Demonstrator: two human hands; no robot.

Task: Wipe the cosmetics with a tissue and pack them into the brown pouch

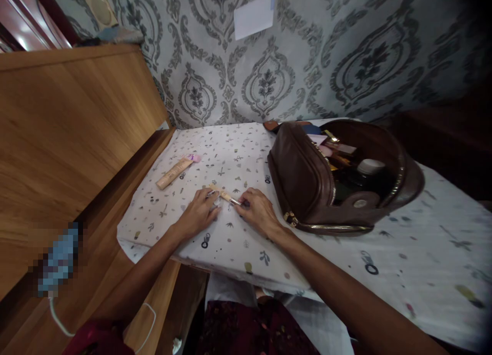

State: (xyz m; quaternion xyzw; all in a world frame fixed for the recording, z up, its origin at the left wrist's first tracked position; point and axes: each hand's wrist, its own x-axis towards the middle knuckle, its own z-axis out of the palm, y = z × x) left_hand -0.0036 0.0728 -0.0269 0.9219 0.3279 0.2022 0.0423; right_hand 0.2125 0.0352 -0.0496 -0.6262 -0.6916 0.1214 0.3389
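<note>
A slim beige cosmetic tube (226, 196) with a silvery band lies low over the white patterned cloth, between my two hands. My left hand (199, 212) has its fingers closed at the beige end, where something small and whitish shows by the fingertips. At the silvery end, my right hand (258, 210) pinches the tube; its tip is hidden under the fingers. Farther left on the cloth rests a larger beige squeeze tube (175, 174) with a pink end. Just right of my right hand stands an unzipped brown makeup bag (300, 175).
Several cosmetics fill the bag, among them a white-capped bottle (370, 166). The patterned cloth (230, 150) covers the table up to the papered wall. A wooden panel (77, 124) borders the left side. A blurred-out device (59, 260) with a white cable lies lower left.
</note>
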